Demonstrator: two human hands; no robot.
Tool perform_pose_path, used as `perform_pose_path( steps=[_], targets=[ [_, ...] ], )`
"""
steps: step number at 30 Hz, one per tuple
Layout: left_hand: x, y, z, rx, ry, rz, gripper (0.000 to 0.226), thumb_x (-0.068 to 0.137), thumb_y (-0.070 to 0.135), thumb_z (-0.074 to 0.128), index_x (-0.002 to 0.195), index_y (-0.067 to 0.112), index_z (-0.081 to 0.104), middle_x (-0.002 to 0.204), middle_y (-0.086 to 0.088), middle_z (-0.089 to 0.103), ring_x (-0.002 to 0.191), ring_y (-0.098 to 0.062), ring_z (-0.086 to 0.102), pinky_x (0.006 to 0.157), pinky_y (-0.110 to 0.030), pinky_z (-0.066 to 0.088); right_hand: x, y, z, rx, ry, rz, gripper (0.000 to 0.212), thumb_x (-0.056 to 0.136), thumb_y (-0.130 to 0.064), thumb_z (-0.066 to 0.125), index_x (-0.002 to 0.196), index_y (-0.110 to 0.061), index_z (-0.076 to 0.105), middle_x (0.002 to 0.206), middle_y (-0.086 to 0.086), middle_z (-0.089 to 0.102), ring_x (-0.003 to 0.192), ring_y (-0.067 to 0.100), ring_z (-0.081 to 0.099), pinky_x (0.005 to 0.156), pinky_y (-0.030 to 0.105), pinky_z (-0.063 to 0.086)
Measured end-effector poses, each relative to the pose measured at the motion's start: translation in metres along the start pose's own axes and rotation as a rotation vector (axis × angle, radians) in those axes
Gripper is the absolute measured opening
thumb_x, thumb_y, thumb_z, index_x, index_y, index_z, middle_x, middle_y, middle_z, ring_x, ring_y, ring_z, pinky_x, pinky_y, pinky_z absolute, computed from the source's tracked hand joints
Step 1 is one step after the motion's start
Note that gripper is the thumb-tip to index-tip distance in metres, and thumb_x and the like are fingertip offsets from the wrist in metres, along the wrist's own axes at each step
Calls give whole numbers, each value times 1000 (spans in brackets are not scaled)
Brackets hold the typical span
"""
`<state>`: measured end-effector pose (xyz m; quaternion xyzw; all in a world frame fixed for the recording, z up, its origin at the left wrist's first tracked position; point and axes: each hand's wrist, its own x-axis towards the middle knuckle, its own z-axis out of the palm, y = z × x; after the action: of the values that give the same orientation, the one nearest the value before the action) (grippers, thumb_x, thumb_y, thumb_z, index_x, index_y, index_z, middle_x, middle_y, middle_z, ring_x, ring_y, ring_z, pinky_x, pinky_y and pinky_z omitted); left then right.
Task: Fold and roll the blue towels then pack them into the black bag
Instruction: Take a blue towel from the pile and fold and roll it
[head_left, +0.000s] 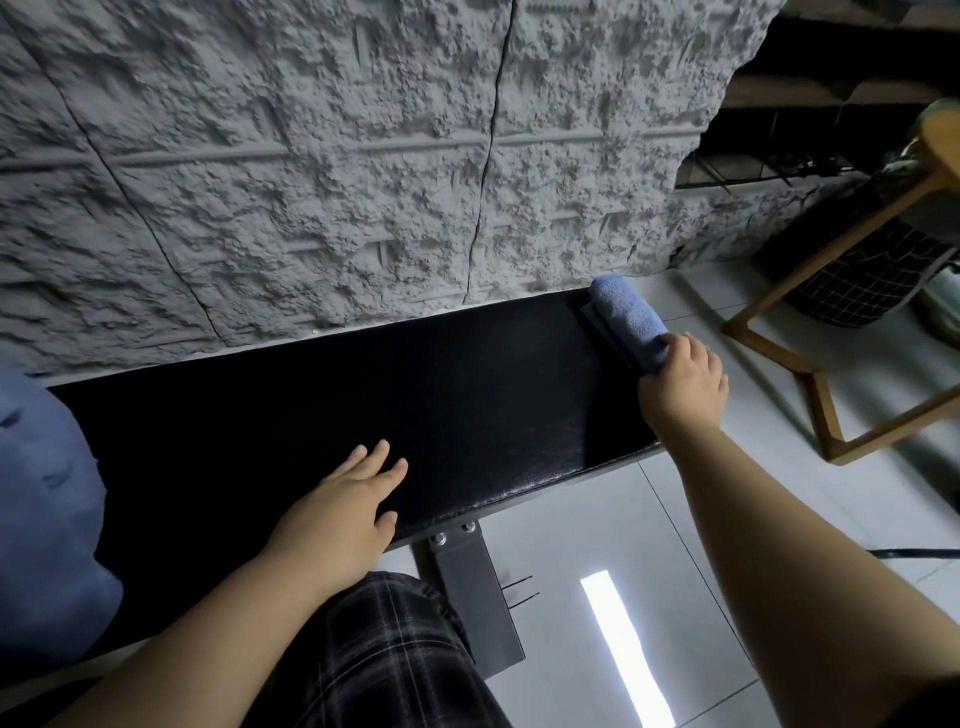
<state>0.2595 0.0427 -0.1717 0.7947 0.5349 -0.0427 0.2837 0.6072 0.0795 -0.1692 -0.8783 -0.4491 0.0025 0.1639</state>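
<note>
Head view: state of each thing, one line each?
Rolled towel: rolled up, lying at the bench's right end, near end gripped.
Right hand: fingers curled round the roll.
Left hand: flat, fingers straight, resting on the bench.
Bench: black pad, against the wall.
Blue pile: at the left edge, blurred, fold state unclear.
Basket: on the floor, under a wooden stool.

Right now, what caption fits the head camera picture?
Right hand grips a rolled blue towel on the black bench; left hand rests flat.

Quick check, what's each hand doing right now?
Left hand: open, flat on the black bench, holding nothing.
Right hand: gripping the rolled blue towel at the bench's end.
</note>
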Motion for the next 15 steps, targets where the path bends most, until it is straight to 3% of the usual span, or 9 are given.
perform_pose_path(
  steps=[10, 13, 15],
  targets=[
    [-1, 1, -1, 6, 8, 0, 55, 99, 28, 39, 147, 36, 14, 155, 17, -6, 141, -2, -9, 103, -20, 32, 3, 2, -4, 51, 7, 27, 51, 81, -6, 56, 130, -9, 43, 134, 13, 45, 124, 35, 36, 100, 43, 32],
    [-2, 1, -1, 7, 9, -3, 55, 99, 28, 39, 147, 36, 14, 155, 18, -6, 141, -1, -9, 102, -20, 32, 4, 0, -6, -21, -27, 51, 60, 83, -11, 60, 139, -8, 36, 135, 17, 40, 124, 36, 34, 97, 44, 33],
    [-4, 0, 0, 8, 12, -6, 55, 98, 28, 39, 147, 36, 14, 155, 18, -6, 141, -1, -9, 101, -20, 33, 4, -4, -8, -112, -49, 54, 59, 81, -20, 66, 134, -8, 41, 131, 18, 39, 120, 36, 34, 94, 44, 33]
  ],
)
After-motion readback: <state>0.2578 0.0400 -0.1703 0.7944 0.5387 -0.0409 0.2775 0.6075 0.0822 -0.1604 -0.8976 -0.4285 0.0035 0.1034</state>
